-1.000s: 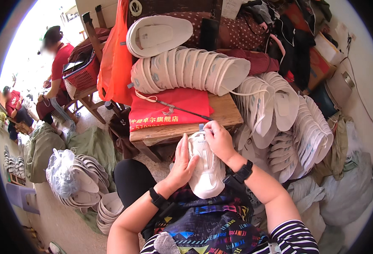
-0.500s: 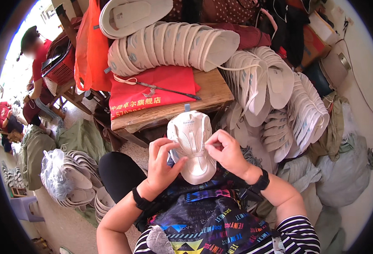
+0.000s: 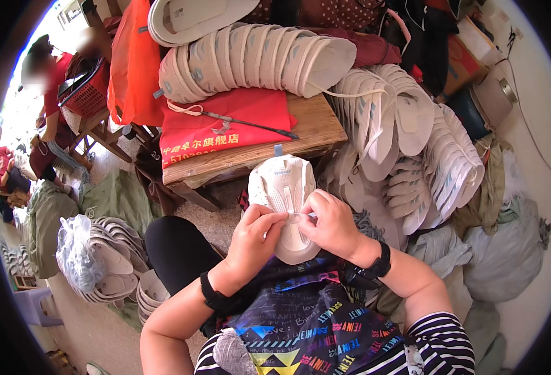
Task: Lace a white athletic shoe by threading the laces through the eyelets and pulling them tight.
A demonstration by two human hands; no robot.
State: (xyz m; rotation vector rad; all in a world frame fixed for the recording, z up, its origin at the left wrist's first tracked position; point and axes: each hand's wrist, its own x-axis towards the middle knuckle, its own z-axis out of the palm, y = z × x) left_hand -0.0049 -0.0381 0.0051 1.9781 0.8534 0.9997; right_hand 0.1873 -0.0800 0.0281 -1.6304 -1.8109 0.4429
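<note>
A white shoe upper with mesh panels and a small blue-grey heel loop lies in front of me, above my lap. Its closed, rounded end points towards me. Across its middle, my left hand and my right hand meet, thumbs and forefingers pinched together. Between the fingertips shows a bit of what looks like a thin white lace, mostly hidden by the fingers. Just beyond the upper stands a wooden bench, with a dark thin hooked tool lying on a red bag.
A row of nested shoe uppers lies along the bench. More stacked uppers hang at its right. On the floor at left are a bundle of uppers and a purple stool. Grey sacks lie at right; a person is at far left.
My left hand has moved right and closed from spread fingers into a pinch. My right hand has shifted slightly inwards, so both now meet over the upper's middle.
</note>
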